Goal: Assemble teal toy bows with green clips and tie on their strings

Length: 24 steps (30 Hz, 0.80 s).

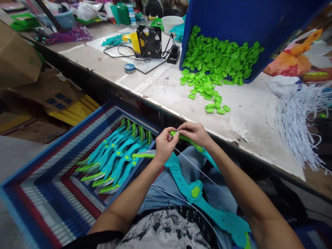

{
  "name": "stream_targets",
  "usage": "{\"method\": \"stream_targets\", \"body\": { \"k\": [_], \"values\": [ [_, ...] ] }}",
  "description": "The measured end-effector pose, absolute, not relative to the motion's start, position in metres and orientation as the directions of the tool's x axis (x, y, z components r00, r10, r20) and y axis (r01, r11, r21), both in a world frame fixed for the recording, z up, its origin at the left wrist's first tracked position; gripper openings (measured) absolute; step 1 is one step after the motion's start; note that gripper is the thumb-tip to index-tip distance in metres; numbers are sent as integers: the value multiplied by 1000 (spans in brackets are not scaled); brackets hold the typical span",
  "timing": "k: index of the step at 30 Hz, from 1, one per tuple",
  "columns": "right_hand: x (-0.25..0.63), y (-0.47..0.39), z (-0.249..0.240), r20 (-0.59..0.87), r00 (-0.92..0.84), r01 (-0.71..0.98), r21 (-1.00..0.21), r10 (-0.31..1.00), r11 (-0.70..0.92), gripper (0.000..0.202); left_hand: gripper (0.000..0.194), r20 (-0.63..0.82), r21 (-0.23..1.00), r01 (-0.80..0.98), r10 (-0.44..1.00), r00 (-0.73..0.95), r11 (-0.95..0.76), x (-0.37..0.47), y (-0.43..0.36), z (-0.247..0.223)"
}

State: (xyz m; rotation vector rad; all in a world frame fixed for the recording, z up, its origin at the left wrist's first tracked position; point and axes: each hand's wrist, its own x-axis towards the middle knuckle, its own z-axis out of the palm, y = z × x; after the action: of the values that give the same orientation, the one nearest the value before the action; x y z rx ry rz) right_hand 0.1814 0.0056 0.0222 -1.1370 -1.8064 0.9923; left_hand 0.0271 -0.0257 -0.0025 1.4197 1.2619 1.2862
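Note:
A teal toy bow [178, 176] with a green hexagon at its middle lies slanted across my lap. My right hand [196, 134] is closed on the green tip [189, 141] of one of its limbs. My left hand [165, 144] pinches the white string [195, 167] at the end of that tip, and its fingertips nearly meet those of the right. The string runs loosely down over my legs. What exactly lies between the fingertips is partly hidden. Another green-edged tip [144, 155] shows behind my left wrist.
To the left, a striped crate [49, 186] holds several teal bows [114, 152]. On the workbench [166, 86], green plastic pieces [220, 58] spill from a tipped blue bin [249, 20]. White strings [295, 121] hang at the right; a black fan [149, 42] stands farther back.

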Motion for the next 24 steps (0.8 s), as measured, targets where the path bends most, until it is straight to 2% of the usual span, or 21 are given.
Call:
{"method": "stream_targets", "body": {
  "k": [3,5,8,12,15,17,19,20,22,24],
  "values": [
    [177,1,24,199,-311,437,-838,929,326,14,18,136,978,160,991,-10,-133,25,-20,-10],
    [171,-1,22,247,-241,520,-784,939,340,12,15,124,973,199,992,-3,-121,24,-15,-17],
    [172,10,13,306,-66,564,-774,950,288,11,8,267,923,291,963,-18,-251,24,-13,-25],
    [203,57,21,262,280,404,-905,923,134,7,16,453,873,190,891,30,-450,24,-27,-29],
    [218,73,50,265,544,231,-959,796,162,7,16,425,884,140,891,159,-446,22,-36,-22],
    [207,55,65,410,501,285,-910,762,303,7,19,265,959,40,939,221,-280,22,-33,-10],
    [180,20,66,585,217,432,-776,782,460,7,27,51,987,-162,964,260,-8,22,-23,4],
    [166,1,61,594,69,456,-733,801,504,6,29,-39,959,-258,958,284,115,22,-16,11],
    [142,-31,42,599,57,471,-722,799,507,7,28,-140,904,-351,945,296,244,19,-4,23],
    [130,-48,20,564,148,444,-772,812,455,6,21,-118,947,-265,962,245,183,12,4,31]
  ]
}}
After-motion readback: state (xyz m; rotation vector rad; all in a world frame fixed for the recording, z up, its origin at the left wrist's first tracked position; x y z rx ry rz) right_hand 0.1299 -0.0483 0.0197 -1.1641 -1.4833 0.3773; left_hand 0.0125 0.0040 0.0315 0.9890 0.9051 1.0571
